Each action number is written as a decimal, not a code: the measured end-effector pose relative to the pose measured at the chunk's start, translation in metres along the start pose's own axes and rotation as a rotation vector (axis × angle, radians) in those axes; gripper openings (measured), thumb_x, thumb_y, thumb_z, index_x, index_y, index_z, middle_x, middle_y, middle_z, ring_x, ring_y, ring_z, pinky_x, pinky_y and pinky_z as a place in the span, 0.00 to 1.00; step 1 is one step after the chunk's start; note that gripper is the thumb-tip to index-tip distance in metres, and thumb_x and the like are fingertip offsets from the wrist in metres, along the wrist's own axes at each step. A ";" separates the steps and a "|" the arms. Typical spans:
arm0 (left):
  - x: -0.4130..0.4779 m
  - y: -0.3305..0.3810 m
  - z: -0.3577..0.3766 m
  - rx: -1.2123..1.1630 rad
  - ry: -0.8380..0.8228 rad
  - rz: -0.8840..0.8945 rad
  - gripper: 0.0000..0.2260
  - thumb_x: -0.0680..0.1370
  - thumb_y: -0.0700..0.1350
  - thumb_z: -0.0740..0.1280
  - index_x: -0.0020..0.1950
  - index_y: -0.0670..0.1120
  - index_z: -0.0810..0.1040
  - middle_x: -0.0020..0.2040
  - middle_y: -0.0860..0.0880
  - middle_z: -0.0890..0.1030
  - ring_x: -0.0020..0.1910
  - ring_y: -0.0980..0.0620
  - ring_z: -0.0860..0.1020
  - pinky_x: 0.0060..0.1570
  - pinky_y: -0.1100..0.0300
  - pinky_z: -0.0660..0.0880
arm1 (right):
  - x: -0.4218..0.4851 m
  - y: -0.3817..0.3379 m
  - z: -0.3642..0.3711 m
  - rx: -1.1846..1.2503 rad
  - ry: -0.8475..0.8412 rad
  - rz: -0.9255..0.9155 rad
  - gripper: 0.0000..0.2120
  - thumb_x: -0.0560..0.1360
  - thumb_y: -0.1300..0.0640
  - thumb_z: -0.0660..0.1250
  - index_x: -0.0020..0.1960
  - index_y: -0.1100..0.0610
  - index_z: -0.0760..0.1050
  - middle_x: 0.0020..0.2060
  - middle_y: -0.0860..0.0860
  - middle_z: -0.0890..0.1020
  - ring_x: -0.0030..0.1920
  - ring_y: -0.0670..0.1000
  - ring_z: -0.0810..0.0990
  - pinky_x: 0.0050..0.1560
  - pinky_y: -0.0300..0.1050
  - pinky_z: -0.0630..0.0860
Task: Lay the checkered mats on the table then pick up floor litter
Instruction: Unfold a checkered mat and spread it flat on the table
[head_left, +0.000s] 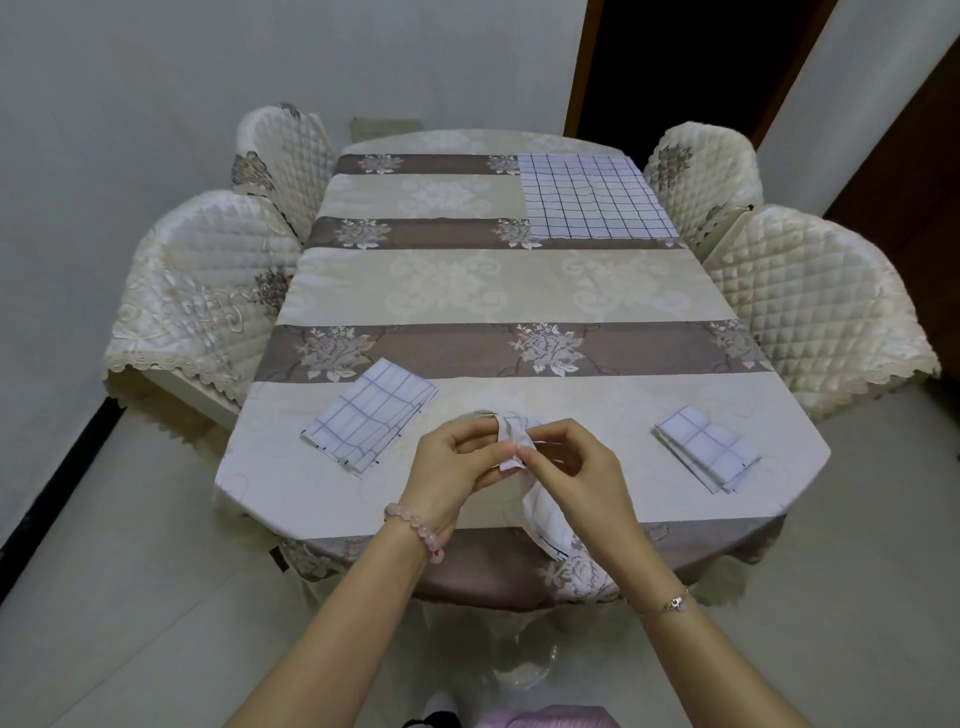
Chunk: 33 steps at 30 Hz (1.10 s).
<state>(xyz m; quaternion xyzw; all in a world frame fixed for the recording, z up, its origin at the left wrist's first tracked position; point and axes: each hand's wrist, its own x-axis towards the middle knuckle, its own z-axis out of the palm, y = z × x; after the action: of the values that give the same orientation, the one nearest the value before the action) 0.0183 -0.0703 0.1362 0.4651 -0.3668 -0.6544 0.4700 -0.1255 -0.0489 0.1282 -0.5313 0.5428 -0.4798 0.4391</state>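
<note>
Head view, sole camera. I record the table (498, 291) running from 6 to 12 o'clock under a striped floral cloth, with quilted chairs (208, 280) along its 9 and 3 o'clock sides.

Item 1: the spread mat (592, 200) lies flat and fully opened at about 1 o'clock, at the far right corner of the table top, its outer edge close to the table edge.

Item 2: the left folded mat (371, 418) rests on the near part of the table at about 10 o'clock from the hands, set at an angle.

Item 3: the right folded mat (706, 449) rests on the near part at about 3 o'clock from the hands, folded smaller, close to the table edge.

Item 4: the held mat (543, 519) is at 6 o'clock over the near table edge. The left hand (452, 467) pinches its bunched upper end between thumb and fingertips. The right hand (576, 467) pinches the same end from the other side, fingers curled. The rest hangs beneath the right palm; whether it touches the cloth I cannot tell.

A bead bracelet (415, 530) sits on the left wrist, a chain bracelet (670, 605) on the right. A dark doorway (665, 67) stands at 1 o'clock.
</note>
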 end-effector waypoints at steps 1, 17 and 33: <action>0.002 0.002 0.001 -0.021 0.025 -0.002 0.06 0.71 0.32 0.70 0.45 0.39 0.81 0.45 0.43 0.85 0.43 0.52 0.84 0.39 0.63 0.80 | 0.002 -0.002 0.000 0.010 -0.022 0.007 0.03 0.72 0.56 0.71 0.45 0.49 0.79 0.43 0.43 0.85 0.47 0.41 0.83 0.48 0.33 0.78; 0.022 0.036 -0.032 0.065 0.182 0.070 0.05 0.73 0.36 0.69 0.44 0.44 0.81 0.37 0.51 0.83 0.37 0.58 0.80 0.39 0.63 0.79 | 0.043 0.005 -0.036 0.138 0.206 0.060 0.05 0.75 0.61 0.68 0.45 0.53 0.80 0.39 0.45 0.83 0.39 0.40 0.80 0.41 0.33 0.76; 0.057 0.037 -0.117 0.269 0.514 0.129 0.04 0.75 0.39 0.68 0.42 0.47 0.80 0.42 0.50 0.81 0.43 0.52 0.76 0.39 0.64 0.72 | 0.079 0.039 -0.102 -0.103 0.306 0.144 0.04 0.75 0.58 0.67 0.44 0.54 0.80 0.40 0.43 0.82 0.38 0.35 0.79 0.40 0.28 0.74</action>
<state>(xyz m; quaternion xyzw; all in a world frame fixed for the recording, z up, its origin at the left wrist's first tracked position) 0.1329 -0.1406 0.1204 0.6494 -0.3478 -0.4297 0.5222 -0.2362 -0.1228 0.1079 -0.4338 0.6635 -0.4941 0.3569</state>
